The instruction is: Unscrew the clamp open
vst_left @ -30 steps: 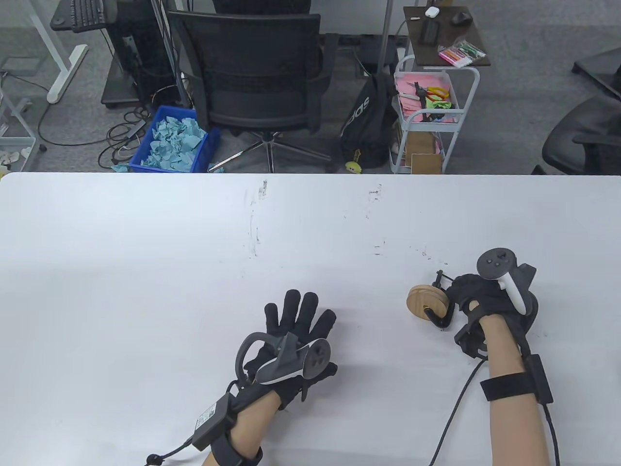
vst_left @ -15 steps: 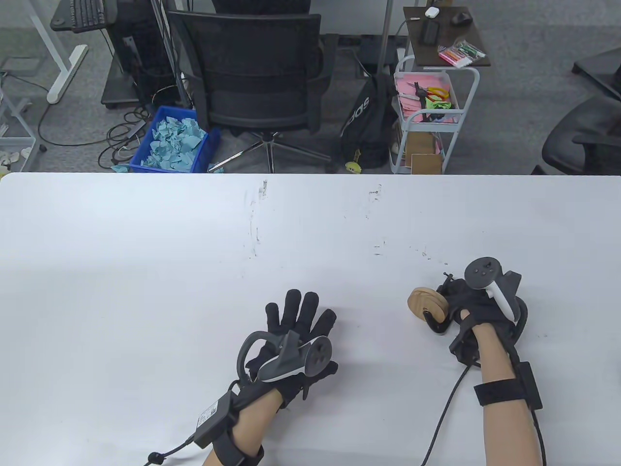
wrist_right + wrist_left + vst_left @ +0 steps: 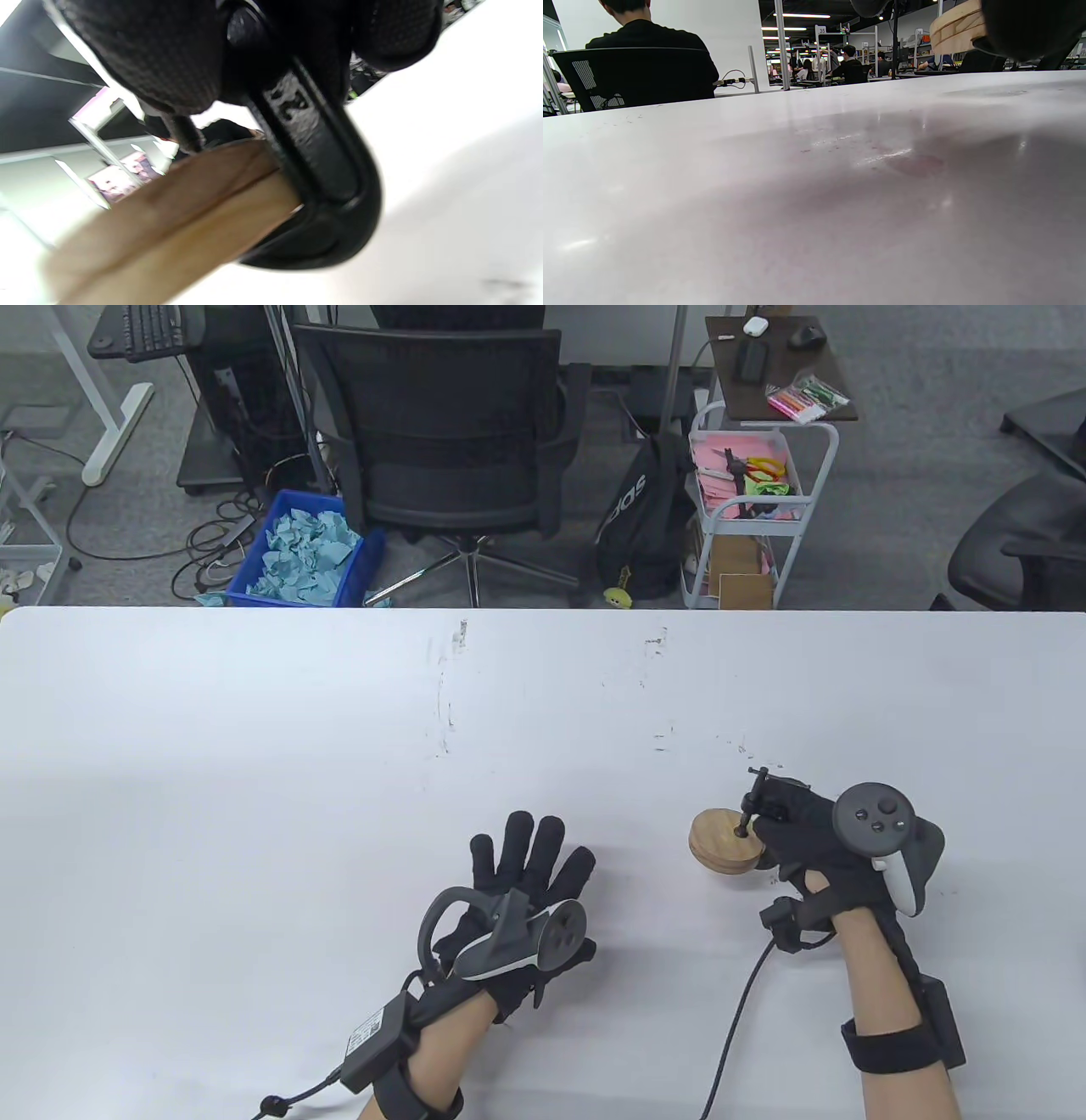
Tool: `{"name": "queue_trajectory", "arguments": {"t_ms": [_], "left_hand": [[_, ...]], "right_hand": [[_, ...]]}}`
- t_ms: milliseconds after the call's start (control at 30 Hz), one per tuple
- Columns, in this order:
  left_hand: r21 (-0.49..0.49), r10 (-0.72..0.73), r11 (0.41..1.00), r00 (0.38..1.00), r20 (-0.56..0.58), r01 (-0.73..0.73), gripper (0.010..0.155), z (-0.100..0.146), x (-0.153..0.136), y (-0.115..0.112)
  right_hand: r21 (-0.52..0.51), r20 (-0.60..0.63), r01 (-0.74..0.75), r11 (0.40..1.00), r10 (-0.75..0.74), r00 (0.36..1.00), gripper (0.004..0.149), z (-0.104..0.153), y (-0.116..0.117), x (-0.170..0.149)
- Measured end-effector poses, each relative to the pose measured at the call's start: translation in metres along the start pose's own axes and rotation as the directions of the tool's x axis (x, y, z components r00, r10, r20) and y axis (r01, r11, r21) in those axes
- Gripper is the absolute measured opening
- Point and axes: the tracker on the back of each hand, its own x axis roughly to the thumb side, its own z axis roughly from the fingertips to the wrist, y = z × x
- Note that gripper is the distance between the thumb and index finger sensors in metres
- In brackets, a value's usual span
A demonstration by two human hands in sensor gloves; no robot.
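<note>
A black C-clamp (image 3: 758, 806) is screwed onto a round wooden disc (image 3: 719, 841) at the right of the white table (image 3: 254, 746). My right hand (image 3: 802, 836) grips the clamp's frame and holds it with the disc's flat face up, screw bar pointing up and away. In the right wrist view the clamp's curved frame (image 3: 322, 169) wraps the edge of the stacked wooden discs (image 3: 169, 228), my gloved fingers (image 3: 144, 51) above it. My left hand (image 3: 526, 891) rests flat on the table, fingers spread, holding nothing. The disc (image 3: 956, 31) shows at the top right of the left wrist view.
The table's far edge runs across the middle of the table view. Beyond it stand a black office chair (image 3: 450, 441), a blue bin of paper (image 3: 305, 551) and a white cart (image 3: 747, 509). Cables trail from both wrists toward the near edge.
My right hand has turned the clamp so the disc went from standing on edge to lying face up, and shifted it slightly left. My left hand has stayed put.
</note>
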Motion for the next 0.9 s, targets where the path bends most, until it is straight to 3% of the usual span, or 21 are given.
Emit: {"name": "queue_trajectory", "arguments": {"t_ms": [233, 433, 567, 767, 900], "left_hand": [[0.007, 0.017, 1.000, 1.000, 0.011, -0.018, 0.094, 0.001, 0.001, 0.001], [0.101, 0.082, 0.991, 0.996, 0.025, -0.084, 0.095, 0.010, 0.002, 0.022], [0.121, 0.166, 0.978, 0.985, 0.047, -0.171, 0.094, 0.011, 0.004, 0.036], [0.171, 0.291, 0.933, 0.943, 0.162, -0.318, 0.081, -0.002, 0.028, 0.068], [0.209, 0.239, 0.939, 0.954, 0.179, -0.274, 0.057, -0.015, 0.045, 0.087]], "right_hand": [[0.008, 0.145, 0.165, 0.986, -0.165, 0.976, 0.049, 0.037, 0.000, 0.043], [0.063, 0.154, 0.255, 0.965, -0.262, 0.953, 0.048, 0.051, 0.037, 0.031], [0.129, 0.178, 0.214, 0.968, -0.235, 0.956, 0.047, 0.054, 0.050, 0.029], [0.119, 0.262, 0.214, 0.970, -0.238, 0.935, 0.047, 0.063, 0.063, 0.033], [0.093, 0.305, 0.226, 0.970, -0.244, 0.920, 0.049, 0.067, 0.069, 0.035]]}}
